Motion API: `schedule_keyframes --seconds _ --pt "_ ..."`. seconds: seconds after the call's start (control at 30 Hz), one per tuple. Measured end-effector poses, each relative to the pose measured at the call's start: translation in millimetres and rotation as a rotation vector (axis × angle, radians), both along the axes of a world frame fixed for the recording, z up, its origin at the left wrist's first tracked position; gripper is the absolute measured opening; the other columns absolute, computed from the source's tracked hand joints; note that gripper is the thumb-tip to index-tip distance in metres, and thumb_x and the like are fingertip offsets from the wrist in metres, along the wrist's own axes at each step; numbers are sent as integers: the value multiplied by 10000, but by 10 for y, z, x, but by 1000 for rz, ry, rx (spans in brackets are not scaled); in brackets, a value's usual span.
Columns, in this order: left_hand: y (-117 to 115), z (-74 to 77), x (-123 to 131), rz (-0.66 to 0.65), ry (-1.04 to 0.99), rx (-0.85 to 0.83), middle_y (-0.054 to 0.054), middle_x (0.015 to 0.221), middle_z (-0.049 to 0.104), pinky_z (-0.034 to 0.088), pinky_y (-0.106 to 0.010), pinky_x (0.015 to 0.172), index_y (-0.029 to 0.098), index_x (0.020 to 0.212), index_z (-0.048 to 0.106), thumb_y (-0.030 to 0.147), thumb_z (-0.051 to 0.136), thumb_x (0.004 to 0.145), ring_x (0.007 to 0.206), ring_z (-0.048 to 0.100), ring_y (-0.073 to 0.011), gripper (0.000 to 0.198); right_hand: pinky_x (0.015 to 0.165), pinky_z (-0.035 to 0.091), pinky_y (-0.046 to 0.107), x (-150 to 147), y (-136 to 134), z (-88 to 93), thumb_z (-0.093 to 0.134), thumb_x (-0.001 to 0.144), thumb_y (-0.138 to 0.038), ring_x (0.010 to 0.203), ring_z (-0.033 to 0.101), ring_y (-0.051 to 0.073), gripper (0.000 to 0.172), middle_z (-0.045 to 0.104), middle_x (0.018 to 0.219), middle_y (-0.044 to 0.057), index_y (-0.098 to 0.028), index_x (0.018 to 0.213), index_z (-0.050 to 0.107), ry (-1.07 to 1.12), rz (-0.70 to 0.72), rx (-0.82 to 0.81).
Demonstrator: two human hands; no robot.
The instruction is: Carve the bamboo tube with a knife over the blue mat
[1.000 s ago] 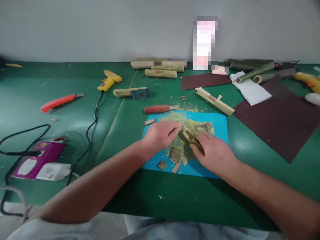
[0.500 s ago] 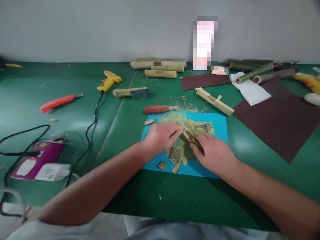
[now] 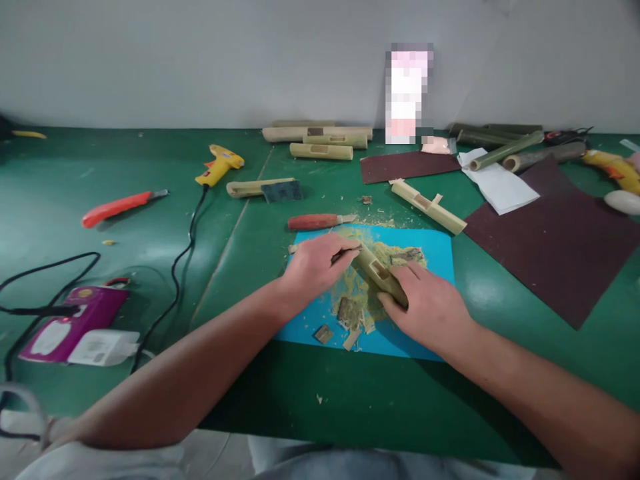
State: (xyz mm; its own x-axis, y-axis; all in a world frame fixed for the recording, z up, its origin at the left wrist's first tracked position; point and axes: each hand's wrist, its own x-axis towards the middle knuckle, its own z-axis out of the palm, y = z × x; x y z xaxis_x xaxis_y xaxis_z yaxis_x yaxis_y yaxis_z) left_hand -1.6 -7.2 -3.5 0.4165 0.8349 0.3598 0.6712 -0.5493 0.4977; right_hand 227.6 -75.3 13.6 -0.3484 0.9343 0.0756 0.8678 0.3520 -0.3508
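Observation:
A short bamboo tube (image 3: 371,268) with a rectangular slot cut in its top lies slantwise over a blue sheet (image 3: 440,257). My right hand (image 3: 433,307) is wrapped round its near end, thumb on the left side. My left hand (image 3: 320,265) is closed in a pinch at the tube's far end; whatever sits between its fingertips is too small to make out. Pale bamboo shavings (image 3: 357,293) and dust are scattered under and around the tube. A carving knife (image 3: 315,221) with a red handle lies just beyond the sheet.
Slotted bamboo pieces (image 3: 321,151) lie along the wall, another (image 3: 427,207) at right. Leftward are a yellow glue gun (image 3: 220,165), its black cord, a red utility knife (image 3: 120,208) and a purple power strip (image 3: 75,320). Brown sandpaper sheets (image 3: 555,247) and white paper (image 3: 500,183) lie right.
My left hand has moved from beside the slot to the tube's far end, leaving the slot more exposed. My right hand keeps its grip on the near end.

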Motion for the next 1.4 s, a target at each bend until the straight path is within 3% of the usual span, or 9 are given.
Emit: schedule_keyframes --seconds 0.2,0.37,0.5,0.7,0.83,0.97,1.2,1.4 --pt "-142 -14 93 -202 85 62 -49 932 784 566 -283 751 195 1111 751 305 522 1046 866 732 -178 262 664 453 337 8 8 -36 587 952 -337 893 662 255 176 686 990 102 -172 947 649 31 -2 -47" --pt "-67 11 17 -50 -45 151 -43 877 767 552 -283 729 194 975 770 271 601 1003 801 715 -172 187 673 467 351 12 23 -62 570 957 -330 889 667 258 183 694 1026 118 -170 973 658 63 -11 -38" --pt "-9 46 30 -37 -130 140 -55 936 741 553 -292 769 197 1002 765 226 620 977 858 693 -173 150 655 461 343 19 22 -66 570 952 -334 866 664 249 179 691 1000 113 -176 963 654 82 -8 -33" --pt "51 77 87 -3 -286 7 -52 917 728 550 -296 766 182 910 748 209 654 937 873 676 -171 102 666 469 349 27 23 -79 560 954 -351 874 659 249 180 695 1018 111 -192 966 643 97 -2 -22" --pt "52 125 73 93 -410 -211 -10 726 690 511 -234 577 173 957 733 244 634 947 627 634 -118 122 679 470 345 25 26 -78 564 949 -342 859 658 245 164 694 978 104 -195 934 634 81 -4 -1" --pt "44 182 70 119 -532 -247 -46 896 744 539 -223 591 157 969 711 241 641 927 626 648 -95 117 682 478 357 18 29 -65 566 948 -334 864 665 255 167 698 987 113 -186 940 640 70 -5 -7" --pt "64 156 74 126 -443 -174 -32 874 736 558 -237 676 171 921 733 239 694 880 728 652 -121 88 679 481 366 9 29 -39 576 949 -339 876 667 263 174 699 1031 123 -182 956 652 55 -17 -55" --pt "47 132 78 142 -338 -181 1 762 713 514 -227 622 191 978 753 251 686 903 659 620 -114 117 679 475 362 15 31 -44 558 959 -349 890 661 260 188 700 1051 123 -185 973 650 70 -9 -64"
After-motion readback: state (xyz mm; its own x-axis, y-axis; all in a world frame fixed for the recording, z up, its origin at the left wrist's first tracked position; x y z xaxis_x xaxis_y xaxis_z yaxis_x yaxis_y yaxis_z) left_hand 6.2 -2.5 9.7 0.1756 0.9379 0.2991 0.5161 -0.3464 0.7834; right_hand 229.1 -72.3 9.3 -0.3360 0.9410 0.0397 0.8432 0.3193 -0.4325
